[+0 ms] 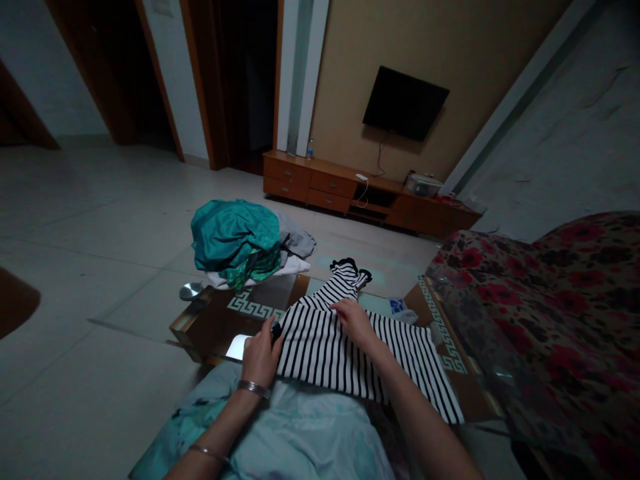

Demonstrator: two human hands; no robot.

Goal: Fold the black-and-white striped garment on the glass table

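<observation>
A black-and-white striped shirt (315, 343) lies across the glass-topped coffee table in front of me, its near edge over my lap. One striped sleeve with a black ruffled cuff (345, 265) stretches toward the far side. My left hand (261, 353) is closed on the shirt's left end, at the black neckband. Near the middle of the shirt's upper edge, my right hand (354, 323) pinches the fabric between thumb and fingers. Part of the shirt is hidden under my right forearm.
A heap of clothes with a teal garment (235, 233) on top sits at the table's far left corner, near a small round shiny object (191, 291). The coffee table (210, 327) has glass edges. A flowered sofa (550, 320) stands right; a TV cabinet (330, 187) lies beyond.
</observation>
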